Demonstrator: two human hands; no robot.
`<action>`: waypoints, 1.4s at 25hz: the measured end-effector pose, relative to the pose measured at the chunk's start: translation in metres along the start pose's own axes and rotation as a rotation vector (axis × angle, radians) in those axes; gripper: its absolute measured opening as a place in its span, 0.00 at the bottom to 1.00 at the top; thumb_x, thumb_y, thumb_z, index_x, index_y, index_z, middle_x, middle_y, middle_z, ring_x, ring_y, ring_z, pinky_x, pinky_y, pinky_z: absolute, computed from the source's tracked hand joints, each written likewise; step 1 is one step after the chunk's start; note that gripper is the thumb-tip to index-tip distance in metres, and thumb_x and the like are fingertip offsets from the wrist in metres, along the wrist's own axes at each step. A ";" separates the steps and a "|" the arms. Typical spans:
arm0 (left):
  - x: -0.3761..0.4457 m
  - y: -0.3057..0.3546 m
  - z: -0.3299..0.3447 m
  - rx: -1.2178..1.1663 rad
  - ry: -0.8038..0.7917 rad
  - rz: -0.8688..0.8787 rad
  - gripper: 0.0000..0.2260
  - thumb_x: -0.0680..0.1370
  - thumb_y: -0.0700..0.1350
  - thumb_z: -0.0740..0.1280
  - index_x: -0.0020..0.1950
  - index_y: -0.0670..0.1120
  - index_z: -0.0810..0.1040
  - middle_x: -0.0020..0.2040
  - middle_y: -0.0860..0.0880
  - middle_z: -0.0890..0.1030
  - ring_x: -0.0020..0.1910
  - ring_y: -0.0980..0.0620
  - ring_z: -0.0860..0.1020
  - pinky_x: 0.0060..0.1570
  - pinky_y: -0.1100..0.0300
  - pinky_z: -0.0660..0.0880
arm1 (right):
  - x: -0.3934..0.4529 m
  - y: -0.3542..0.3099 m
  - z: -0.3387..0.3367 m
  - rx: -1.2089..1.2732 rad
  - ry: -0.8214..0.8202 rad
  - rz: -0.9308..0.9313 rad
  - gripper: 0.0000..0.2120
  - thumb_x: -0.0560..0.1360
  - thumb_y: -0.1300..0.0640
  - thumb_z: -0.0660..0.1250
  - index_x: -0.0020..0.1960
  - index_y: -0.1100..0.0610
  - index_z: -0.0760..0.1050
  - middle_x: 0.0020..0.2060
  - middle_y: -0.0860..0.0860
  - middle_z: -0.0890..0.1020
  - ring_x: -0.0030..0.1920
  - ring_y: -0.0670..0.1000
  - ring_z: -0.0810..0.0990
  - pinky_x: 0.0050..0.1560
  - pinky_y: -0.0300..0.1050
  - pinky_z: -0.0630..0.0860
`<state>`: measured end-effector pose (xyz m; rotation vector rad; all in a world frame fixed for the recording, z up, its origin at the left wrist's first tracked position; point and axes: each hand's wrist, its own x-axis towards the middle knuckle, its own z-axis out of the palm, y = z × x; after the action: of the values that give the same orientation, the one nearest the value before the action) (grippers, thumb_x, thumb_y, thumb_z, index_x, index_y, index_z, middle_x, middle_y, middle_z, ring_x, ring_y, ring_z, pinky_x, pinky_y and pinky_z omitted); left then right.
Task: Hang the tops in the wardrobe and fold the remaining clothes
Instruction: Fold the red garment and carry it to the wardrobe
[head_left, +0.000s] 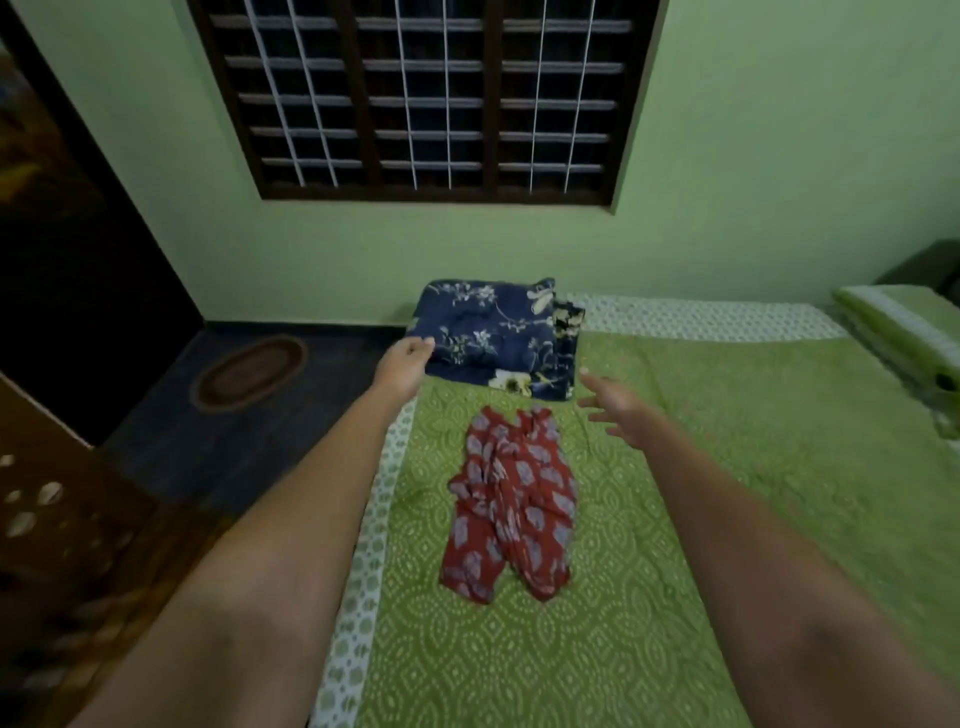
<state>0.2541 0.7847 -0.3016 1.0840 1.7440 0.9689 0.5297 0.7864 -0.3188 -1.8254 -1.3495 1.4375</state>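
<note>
The left hand (404, 364) reaches forward with fingers loosely curled at the near left corner of a folded navy flowered cloth (498, 338); whether it grips the edge or only touches it cannot be told. The right hand (621, 408) hovers just right of that cloth, fingers spread and straight, holding nothing. Between the two forearms, nearer the person, a crumpled red garment with pale flowers (511, 506) lies on the green patterned bedsheet (727, 493). Beyond the hands stands a green wall with a barred window (426, 98). No writing is legible.
</note>
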 end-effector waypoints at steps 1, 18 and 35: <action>0.014 -0.033 0.019 0.077 -0.032 -0.037 0.17 0.81 0.50 0.60 0.68 0.44 0.71 0.66 0.43 0.74 0.62 0.43 0.74 0.57 0.54 0.72 | 0.019 0.027 0.012 -0.046 0.016 0.040 0.27 0.80 0.43 0.56 0.71 0.61 0.66 0.63 0.59 0.74 0.61 0.58 0.73 0.56 0.50 0.69; 0.060 -0.429 0.219 1.221 -0.546 0.072 0.29 0.77 0.43 0.66 0.75 0.51 0.58 0.71 0.49 0.60 0.65 0.42 0.65 0.61 0.50 0.71 | 0.190 0.381 0.192 -1.010 -0.095 0.043 0.34 0.75 0.47 0.66 0.75 0.48 0.51 0.72 0.50 0.56 0.71 0.60 0.57 0.68 0.62 0.64; -0.051 0.061 0.037 -0.202 -0.185 0.226 0.15 0.79 0.33 0.56 0.38 0.46 0.75 0.32 0.46 0.77 0.31 0.50 0.74 0.37 0.56 0.72 | 0.001 0.048 0.116 -0.610 0.116 -0.218 0.25 0.77 0.44 0.64 0.69 0.54 0.66 0.73 0.55 0.58 0.73 0.61 0.56 0.70 0.60 0.55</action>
<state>0.3185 0.7633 -0.2464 1.2145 1.3648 1.1186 0.4440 0.7426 -0.3994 -1.9854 -2.0035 0.8434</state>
